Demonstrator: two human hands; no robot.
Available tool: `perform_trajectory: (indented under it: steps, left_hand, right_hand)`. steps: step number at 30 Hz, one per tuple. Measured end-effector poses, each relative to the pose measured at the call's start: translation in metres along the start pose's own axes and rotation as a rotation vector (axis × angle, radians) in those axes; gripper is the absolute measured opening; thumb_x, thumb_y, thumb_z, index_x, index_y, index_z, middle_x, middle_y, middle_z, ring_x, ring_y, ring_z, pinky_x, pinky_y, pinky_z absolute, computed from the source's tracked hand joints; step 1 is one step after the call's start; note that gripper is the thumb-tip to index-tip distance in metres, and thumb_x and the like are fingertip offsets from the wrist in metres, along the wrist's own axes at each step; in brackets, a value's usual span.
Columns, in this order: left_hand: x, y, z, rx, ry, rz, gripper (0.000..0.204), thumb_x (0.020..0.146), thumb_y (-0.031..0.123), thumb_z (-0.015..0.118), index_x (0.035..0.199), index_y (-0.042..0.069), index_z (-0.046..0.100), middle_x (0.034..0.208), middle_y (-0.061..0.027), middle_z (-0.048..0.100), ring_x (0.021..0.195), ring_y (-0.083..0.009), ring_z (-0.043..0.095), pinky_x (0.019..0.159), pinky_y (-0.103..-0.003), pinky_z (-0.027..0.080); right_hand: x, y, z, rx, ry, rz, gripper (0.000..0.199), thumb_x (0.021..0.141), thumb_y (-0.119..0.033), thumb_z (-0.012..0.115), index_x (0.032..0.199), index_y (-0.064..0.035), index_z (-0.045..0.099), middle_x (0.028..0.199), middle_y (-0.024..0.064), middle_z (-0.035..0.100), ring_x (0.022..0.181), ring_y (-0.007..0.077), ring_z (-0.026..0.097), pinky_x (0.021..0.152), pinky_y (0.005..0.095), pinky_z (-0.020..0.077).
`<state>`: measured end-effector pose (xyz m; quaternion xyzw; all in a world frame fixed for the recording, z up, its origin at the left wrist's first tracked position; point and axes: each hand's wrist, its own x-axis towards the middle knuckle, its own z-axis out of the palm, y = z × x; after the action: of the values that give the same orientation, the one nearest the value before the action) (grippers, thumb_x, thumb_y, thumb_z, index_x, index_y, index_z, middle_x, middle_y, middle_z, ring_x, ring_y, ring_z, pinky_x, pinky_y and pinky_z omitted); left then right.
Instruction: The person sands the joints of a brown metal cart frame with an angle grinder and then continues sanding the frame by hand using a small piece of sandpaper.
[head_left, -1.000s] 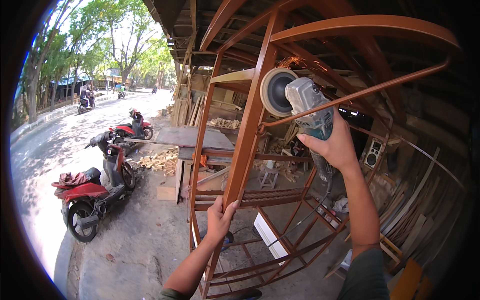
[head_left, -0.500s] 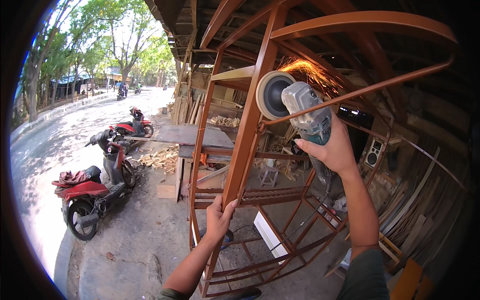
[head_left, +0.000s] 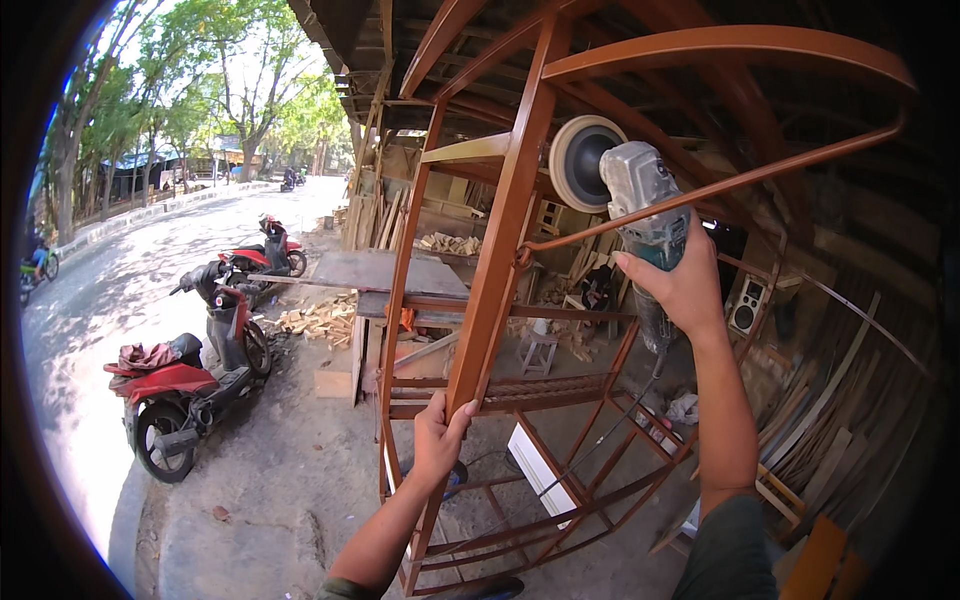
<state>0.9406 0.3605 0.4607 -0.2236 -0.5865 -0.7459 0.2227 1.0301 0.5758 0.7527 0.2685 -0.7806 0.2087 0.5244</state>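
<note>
The left hand (head_left: 437,437) grips the rust-orange metal frame's (head_left: 497,262) upright; at two o'clock, the right hand (head_left: 683,282) holds an angle grinder (head_left: 635,190).

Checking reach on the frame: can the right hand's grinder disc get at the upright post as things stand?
Probably yes. The right hand holds the angle grinder with its disc right beside the rust-coloured post; nothing shows between them. The left hand grips lower down.
</note>
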Motion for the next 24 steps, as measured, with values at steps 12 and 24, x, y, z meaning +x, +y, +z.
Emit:
perform_trajectory:
  steps: [12, 24]
  left_hand:
    - [0.000, -0.002, 0.001, -0.004, -0.007, 0.009, 0.029, 0.099, 0.026, 0.069, 0.092, -0.001, 0.060, 0.064, 0.0010, 0.055, 0.060, -0.0047, 0.048, 0.053, -0.025, 0.041]
    - [0.003, -0.007, -0.002, 0.006, 0.003, 0.010, 0.026, 0.099, 0.023, 0.069, 0.095, -0.001, 0.060, 0.063, -0.0001, 0.055, 0.059, -0.0054, 0.049, 0.053, -0.026, 0.042]
  right_hand:
    - [0.008, -0.004, 0.006, -0.018, -0.049, 0.041, 0.068, 0.072, -0.020, 0.086, 0.129, 0.0002, 0.056, 0.117, 0.0167, 0.069, 0.107, 0.0284, 0.068, 0.095, 0.0385, 0.0507]
    - [0.003, -0.014, 0.002, 0.037, -0.043, 0.073, 0.069, 0.072, -0.021, 0.086, 0.130, 0.0001, 0.055, 0.117, 0.0168, 0.070, 0.107, 0.0291, 0.068, 0.097, 0.0392, 0.0502]
